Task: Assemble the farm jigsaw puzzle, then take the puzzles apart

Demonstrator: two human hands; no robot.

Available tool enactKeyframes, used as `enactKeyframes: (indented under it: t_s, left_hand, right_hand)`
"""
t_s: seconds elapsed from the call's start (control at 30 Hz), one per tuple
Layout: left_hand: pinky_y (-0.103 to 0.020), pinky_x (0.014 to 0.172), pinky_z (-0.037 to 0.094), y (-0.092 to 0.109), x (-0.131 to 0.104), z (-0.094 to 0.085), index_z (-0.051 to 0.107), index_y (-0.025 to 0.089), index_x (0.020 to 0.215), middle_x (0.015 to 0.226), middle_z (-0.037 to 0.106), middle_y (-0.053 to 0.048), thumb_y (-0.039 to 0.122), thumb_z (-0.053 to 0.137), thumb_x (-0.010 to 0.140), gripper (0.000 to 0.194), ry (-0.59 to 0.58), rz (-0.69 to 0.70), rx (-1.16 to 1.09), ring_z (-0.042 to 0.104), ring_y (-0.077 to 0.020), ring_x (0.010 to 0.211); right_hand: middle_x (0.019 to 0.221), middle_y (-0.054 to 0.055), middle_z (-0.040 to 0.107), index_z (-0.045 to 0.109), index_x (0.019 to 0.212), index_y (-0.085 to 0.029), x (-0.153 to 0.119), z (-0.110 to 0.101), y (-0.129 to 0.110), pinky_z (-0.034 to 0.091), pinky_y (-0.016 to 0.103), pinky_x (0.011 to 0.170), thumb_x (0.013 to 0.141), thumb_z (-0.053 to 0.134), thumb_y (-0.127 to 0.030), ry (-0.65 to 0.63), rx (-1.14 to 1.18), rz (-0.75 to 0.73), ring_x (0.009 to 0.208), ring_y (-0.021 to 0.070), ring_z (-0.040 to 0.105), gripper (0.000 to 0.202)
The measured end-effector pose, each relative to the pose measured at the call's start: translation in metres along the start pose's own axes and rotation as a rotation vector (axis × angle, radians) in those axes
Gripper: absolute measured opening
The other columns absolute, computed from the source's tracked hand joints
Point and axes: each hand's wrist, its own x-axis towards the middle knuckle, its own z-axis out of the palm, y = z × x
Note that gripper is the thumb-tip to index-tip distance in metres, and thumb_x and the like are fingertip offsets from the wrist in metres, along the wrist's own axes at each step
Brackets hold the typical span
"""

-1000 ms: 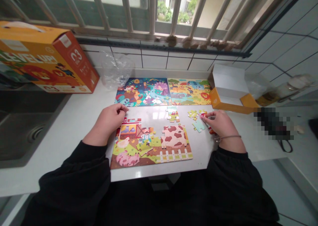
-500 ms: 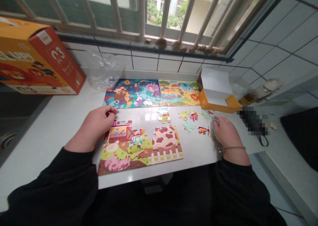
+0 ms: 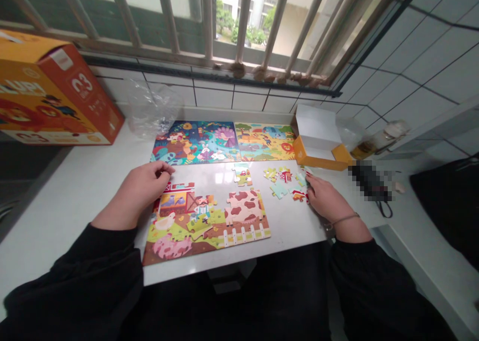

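Centrally, farm puzzle (image 3: 215, 232): one, partly assembled, flat on the white counter (image 3: 292, 226); barn, hen, pig, cow and white fence joined, upper edge ragged, one green section in the middle looking askew.
Left hand (image 3: 151, 181): palm down at the puzzle's upper left corner, beside the barn; fingers curled in close together; cannot tell whether anything is held.
Right hand (image 3: 325, 196): at the right end of the loose pieces, fingers close together and reaching among them; cannot tell whether one is gripped. Thin bracelet (image 3: 346, 219) on the wrist.
Loose pieces (image 3: 279, 190): small cluster right of the cow, in pale blue, green and red.
Tractor piece (image 3: 243, 175): just above the cow, apart from it.
Finished puzzles: two, edge to edge along the back; dark blue puzzle (image 3: 209, 142) left, yellow puzzle (image 3: 262, 144) right.
Small box (image 3: 314, 155): yellow, lid raised, beside the yellow puzzle.
Big box (image 3: 56, 91): orange, far left.
Plastic bag (image 3: 149, 109): clear, crumpled, right of the big box.
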Motion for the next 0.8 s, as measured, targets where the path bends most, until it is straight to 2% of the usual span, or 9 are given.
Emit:
enactKeyframes:
  t_s: [0.13, 0.2, 0.33, 0.4, 0.47, 0.53, 0.63, 0.8]
  left_hand:
    - [-0.034, 0.08, 0.049, 0.0, 0.001, -0.001, 0.082, 0.021, 0.113, 0.107, 0.084, -0.007, 0.038, 0.056, 0.093, 0.037, -0.004, 0.024, 0.028, 0.075, -0.0283, 0.094]
    - [-0.034, 0.081, 0.05, 0.001, 0.001, -0.002, 0.083, 0.021, 0.112, 0.108, 0.084, -0.008, 0.039, 0.056, 0.093, 0.037, -0.013, 0.018, 0.038, 0.075, -0.0285, 0.093]
    - [-0.034, 0.082, 0.052, 0.005, 0.001, -0.004, 0.083, 0.022, 0.112, 0.107, 0.085, -0.006, 0.038, 0.056, 0.093, 0.037, -0.023, -0.008, 0.048, 0.075, -0.0283, 0.09]
    - [-0.034, 0.082, 0.052, 0.007, 0.001, -0.005, 0.083, 0.022, 0.112, 0.105, 0.084, -0.006, 0.039, 0.056, 0.094, 0.037, -0.021, -0.012, 0.048, 0.075, -0.0285, 0.089]
    - [-0.034, 0.081, 0.051, 0.007, 0.0, -0.005, 0.083, 0.022, 0.112, 0.104, 0.084, -0.006, 0.038, 0.056, 0.095, 0.036, -0.016, -0.01, 0.044, 0.075, -0.0285, 0.09]
    - [-0.034, 0.079, 0.051, 0.006, 0.0, -0.005, 0.083, 0.022, 0.111, 0.103, 0.084, -0.006, 0.038, 0.057, 0.095, 0.035, -0.014, -0.013, 0.039, 0.075, -0.0281, 0.089]
    - [-0.033, 0.078, 0.05, 0.004, -0.001, -0.004, 0.083, 0.022, 0.112, 0.1, 0.084, -0.005, 0.037, 0.057, 0.096, 0.034, -0.014, -0.014, 0.02, 0.074, -0.0266, 0.087]
    - [-0.032, 0.08, 0.05, 0.001, -0.002, -0.003, 0.082, 0.021, 0.112, 0.103, 0.084, -0.005, 0.033, 0.061, 0.094, 0.03, 0.009, 0.019, -0.015, 0.073, -0.026, 0.089]
  right_hand:
    - [0.153, 0.024, 0.073, 0.074, 0.146, -0.008, -0.013, -0.009, -0.005, 0.052, 0.052, 0.128, 0.104, 0.049, -0.018, -0.019, 0.031, 0.025, 0.142, 0.0354, 0.071, 0.05]
    - [0.146, 0.023, 0.077, 0.078, 0.14, -0.01, -0.011, -0.015, -0.005, 0.055, 0.049, 0.122, 0.107, 0.049, -0.021, 0.007, 0.049, 0.097, 0.136, 0.0348, 0.073, 0.046]
    - [0.136, 0.025, 0.079, 0.078, 0.138, -0.008, 0.014, -0.027, -0.004, 0.058, 0.043, 0.109, 0.112, 0.053, -0.036, 0.086, -0.015, 0.341, 0.126, 0.035, 0.075, 0.046]
    - [0.13, 0.026, 0.079, 0.079, 0.132, -0.008, 0.03, -0.029, -0.004, 0.057, 0.042, 0.102, 0.111, 0.057, -0.046, 0.024, -0.065, 0.399, 0.12, 0.0354, 0.075, 0.049]
    - [0.125, 0.027, 0.077, 0.082, 0.124, -0.008, 0.044, -0.028, -0.003, 0.056, 0.041, 0.097, 0.11, 0.06, -0.052, -0.071, -0.107, 0.408, 0.113, 0.0347, 0.075, 0.051]
    - [0.125, 0.027, 0.076, 0.083, 0.123, -0.008, 0.053, -0.025, -0.001, 0.056, 0.04, 0.096, 0.11, 0.063, -0.051, -0.108, -0.125, 0.397, 0.112, 0.0335, 0.075, 0.049]
    - [0.124, 0.024, 0.076, 0.083, 0.123, -0.009, 0.055, -0.021, 0.008, 0.056, 0.039, 0.097, 0.107, 0.068, -0.046, -0.069, -0.092, 0.369, 0.113, 0.0328, 0.075, 0.044]
    - [0.114, 0.022, 0.077, 0.083, 0.114, -0.009, 0.041, -0.019, 0.028, 0.06, 0.044, 0.099, 0.1, 0.075, -0.047, -0.021, -0.014, 0.28, 0.111, 0.0357, 0.075, 0.041]
